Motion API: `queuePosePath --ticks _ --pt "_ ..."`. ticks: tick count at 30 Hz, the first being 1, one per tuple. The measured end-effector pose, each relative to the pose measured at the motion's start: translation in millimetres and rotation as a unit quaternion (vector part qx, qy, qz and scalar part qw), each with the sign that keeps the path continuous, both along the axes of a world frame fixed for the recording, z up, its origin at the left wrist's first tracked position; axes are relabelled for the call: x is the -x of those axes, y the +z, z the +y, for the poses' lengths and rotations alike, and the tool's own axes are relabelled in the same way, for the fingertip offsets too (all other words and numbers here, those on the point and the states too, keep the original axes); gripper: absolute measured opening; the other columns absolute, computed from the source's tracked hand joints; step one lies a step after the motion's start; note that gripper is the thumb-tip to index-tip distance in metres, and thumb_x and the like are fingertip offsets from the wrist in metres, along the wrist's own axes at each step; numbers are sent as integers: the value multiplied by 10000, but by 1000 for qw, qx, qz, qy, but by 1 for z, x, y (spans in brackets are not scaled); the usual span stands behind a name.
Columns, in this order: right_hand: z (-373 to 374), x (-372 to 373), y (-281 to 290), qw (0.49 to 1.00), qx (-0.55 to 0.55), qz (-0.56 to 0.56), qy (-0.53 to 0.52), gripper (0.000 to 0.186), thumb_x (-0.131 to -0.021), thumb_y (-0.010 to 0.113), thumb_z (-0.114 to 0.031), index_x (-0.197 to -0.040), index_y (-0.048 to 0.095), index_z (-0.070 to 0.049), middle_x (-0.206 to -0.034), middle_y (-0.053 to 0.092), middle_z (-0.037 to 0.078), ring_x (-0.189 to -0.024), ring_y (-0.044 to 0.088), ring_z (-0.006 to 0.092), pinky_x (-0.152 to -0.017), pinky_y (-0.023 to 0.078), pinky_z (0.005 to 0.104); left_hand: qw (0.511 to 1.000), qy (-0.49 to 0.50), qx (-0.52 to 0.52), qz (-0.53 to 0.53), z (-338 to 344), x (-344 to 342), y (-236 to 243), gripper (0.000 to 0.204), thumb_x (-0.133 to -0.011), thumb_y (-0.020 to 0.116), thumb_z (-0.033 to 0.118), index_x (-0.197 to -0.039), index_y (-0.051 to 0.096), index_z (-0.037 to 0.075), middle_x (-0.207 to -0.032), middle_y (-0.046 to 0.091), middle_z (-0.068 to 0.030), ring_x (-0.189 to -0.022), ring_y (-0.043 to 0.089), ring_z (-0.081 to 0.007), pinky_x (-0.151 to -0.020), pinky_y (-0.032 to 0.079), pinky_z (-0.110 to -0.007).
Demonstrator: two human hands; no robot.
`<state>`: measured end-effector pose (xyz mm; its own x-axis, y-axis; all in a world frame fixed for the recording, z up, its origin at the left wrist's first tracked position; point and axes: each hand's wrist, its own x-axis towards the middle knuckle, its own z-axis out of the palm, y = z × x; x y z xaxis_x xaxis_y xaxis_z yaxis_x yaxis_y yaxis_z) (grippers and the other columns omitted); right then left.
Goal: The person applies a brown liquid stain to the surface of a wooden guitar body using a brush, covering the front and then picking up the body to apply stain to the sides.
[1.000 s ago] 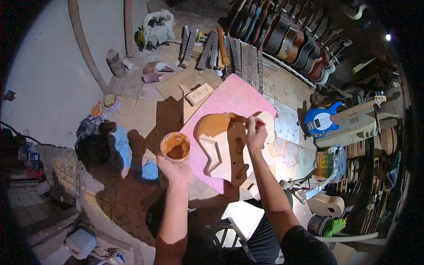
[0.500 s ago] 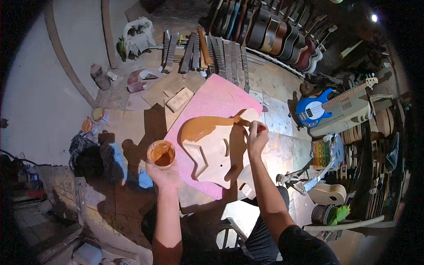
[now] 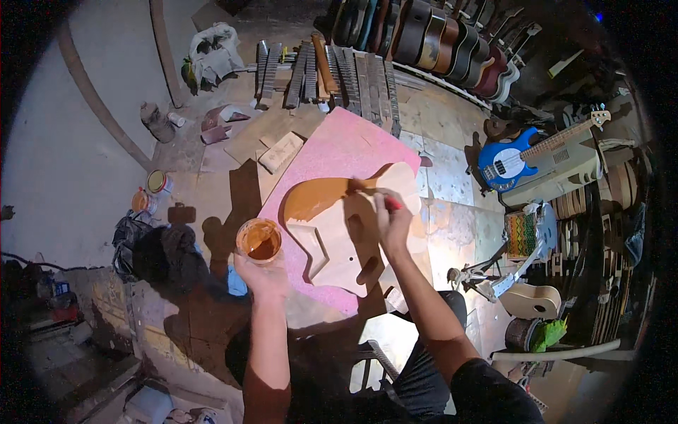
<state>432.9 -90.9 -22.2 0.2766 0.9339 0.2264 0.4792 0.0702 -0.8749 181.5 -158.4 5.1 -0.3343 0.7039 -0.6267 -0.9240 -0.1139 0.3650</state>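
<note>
A pale wooden guitar body lies on a speckled pink board; orange-brown coating covers its upper left part, and cut-out recesses show lower down. My left hand holds a small cup of orange-brown paint from underneath, just left of the body. Over the body, my right hand grips a brush with a red handle, its head down at the edge of the coated area. Shadows darken the body's middle.
Several necks and slats lie behind the board; hung or racked guitars stand beyond. A blue bass is at right, above a pale guitar. Paint tins, dark cloths and a blue rag sit left.
My right hand and the brush have moved left and toward me, away from the body's upper right tip. My left hand still holds the cup.
</note>
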Motion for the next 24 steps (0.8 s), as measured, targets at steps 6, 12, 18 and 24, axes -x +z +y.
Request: queuePosePath --ticks 6,12,18,24 --pt "-57 11 19 978 113 -40 168 179 -952 657 -138 -1019 694 24 -882 722 124 -796 686 142 -728 544 286 1000 13 3 -2 -1 5 3 317 -994 452 348 -1172 606 136 -1116 669 -19 -997 665 -171 -751 553 -292" --pt "-25 34 26 995 32 36 93 206 -979 628 -159 -993 697 34 -847 714 91 -771 647 114 -715 526 276 1000 -5 18 -14 0 2 4 321 -987 455 402 -1166 609 184 -1118 664 27 -989 640 -131 -721 490 -268" --pt "-22 62 14 989 66 -7 134 195 -963 640 -141 -969 685 49 -817 695 154 -748 655 150 -716 516 283 1000 -7 14 -22 2 6 7 317 -988 449 421 -1151 612 204 -1105 667 39 -986 641 -126 -714 496 -271" --pt "-26 61 30 994 55 20 97 234 -982 624 -173 -997 695 51 -840 722 102 -770 645 116 -716 528 291 1000 4 1 -25 -3 11 7 339 -992 452 407 -1174 607 168 -1111 667 12 -953 658 -144 -680 525 -286"
